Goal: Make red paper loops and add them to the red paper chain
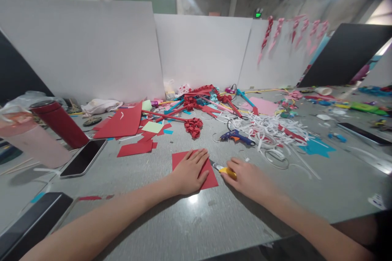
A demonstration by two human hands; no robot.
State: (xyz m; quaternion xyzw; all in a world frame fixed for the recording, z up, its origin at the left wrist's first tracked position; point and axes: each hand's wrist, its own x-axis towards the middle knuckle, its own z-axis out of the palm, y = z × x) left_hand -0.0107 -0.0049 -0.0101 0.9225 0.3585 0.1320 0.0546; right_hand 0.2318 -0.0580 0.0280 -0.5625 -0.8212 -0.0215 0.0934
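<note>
Flat on a piece of red paper lies my left hand, its fingers stretched out over the sheet. My right hand is closed around a yellow utility knife. The knife's blade points left and reaches the paper's right edge, close to my left fingertips. Whether the blade touches the sheet I cannot tell. Beyond my right hand rests a blue glue gun. A red folded-paper ball on a stick lies just past the red paper.
To the left stand a red flask and a pinkish bottle, with a phone beside them. Red sheets lie further back. White paper strips heap at the right, near a blue paper piece. White panels border the table's back.
</note>
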